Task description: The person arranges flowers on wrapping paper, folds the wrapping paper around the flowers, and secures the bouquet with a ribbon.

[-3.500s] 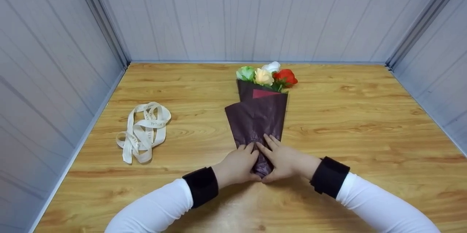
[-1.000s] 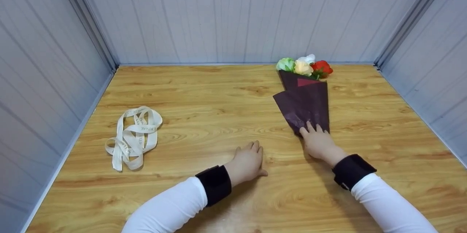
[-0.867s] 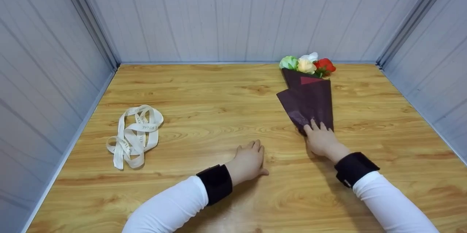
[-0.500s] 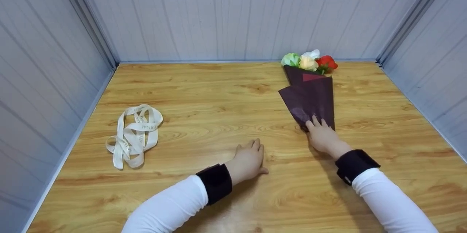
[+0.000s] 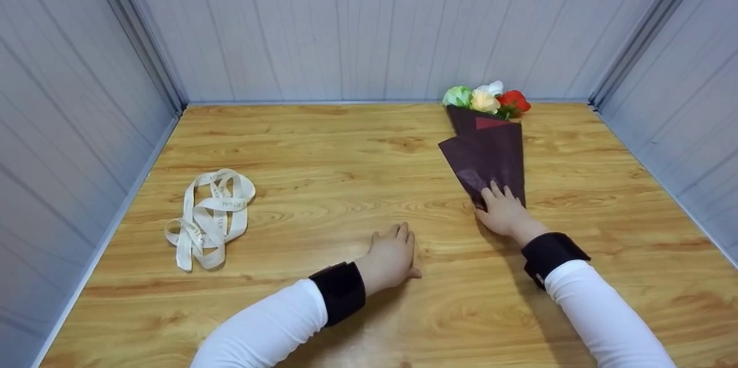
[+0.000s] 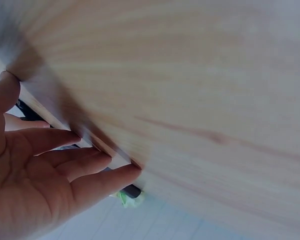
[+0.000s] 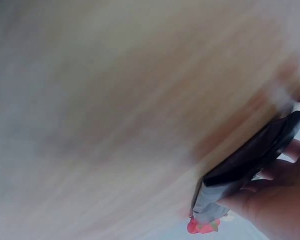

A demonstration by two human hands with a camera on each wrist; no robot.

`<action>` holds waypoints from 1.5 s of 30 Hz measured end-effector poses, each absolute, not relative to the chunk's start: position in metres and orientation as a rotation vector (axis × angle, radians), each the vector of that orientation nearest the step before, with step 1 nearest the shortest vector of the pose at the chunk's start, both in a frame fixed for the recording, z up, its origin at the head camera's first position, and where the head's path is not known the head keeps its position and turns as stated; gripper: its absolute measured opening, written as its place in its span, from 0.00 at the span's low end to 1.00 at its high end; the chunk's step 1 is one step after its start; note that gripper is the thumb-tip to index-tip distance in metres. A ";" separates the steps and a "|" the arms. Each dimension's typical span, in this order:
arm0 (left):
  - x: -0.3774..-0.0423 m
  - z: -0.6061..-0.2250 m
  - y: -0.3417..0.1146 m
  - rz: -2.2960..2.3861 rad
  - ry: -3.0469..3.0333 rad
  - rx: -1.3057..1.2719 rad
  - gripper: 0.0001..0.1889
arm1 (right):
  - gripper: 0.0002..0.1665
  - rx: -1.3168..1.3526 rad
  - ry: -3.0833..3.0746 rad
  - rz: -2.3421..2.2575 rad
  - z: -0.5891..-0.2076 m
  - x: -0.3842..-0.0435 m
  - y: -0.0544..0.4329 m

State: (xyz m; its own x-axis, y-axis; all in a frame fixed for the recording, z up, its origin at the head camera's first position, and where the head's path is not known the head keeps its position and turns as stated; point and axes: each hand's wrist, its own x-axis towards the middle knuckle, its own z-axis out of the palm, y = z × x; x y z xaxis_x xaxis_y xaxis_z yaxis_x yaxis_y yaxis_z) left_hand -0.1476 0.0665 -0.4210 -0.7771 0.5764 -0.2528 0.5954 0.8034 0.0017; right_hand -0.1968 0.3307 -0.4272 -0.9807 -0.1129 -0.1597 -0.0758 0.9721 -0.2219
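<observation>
Over at right, the far-pointing, cone-shaped, dark-purple paper-wrapped bouquet (image 5: 489, 151) is touched by the nearer, straight-fingered right hand (image 5: 505, 216), the spread, empty left hand (image 5: 390, 255) well apart.

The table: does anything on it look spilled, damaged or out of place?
Nothing looks spilled or damaged. The cream ribbon lies in untidy, overlapping loops on the left, and the dark paper around the flowers looks lopsided, one corner jutting out leftward.
</observation>
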 end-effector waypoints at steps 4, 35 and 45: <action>-0.147 -0.421 0.067 -0.125 2.748 0.908 0.43 | 0.30 -0.146 2.951 -0.319 -0.427 -0.197 0.331; -0.155 -0.412 0.052 0.020 2.917 1.318 0.21 | 0.29 -0.247 3.127 -0.693 -0.422 -0.198 0.332; -0.165 -0.393 0.035 0.230 2.906 1.199 0.19 | 0.26 -0.259 3.141 -0.785 -0.418 -0.192 0.319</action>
State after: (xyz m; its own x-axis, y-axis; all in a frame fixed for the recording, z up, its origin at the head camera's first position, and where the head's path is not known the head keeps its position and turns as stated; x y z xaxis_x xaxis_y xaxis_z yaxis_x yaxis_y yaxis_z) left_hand -0.1653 0.0347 -0.3932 -0.7106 0.7005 0.0652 0.7021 0.7000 0.1305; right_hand -0.1916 0.3194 -0.4176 -0.9817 -0.1281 0.1408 -0.1793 0.8708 -0.4578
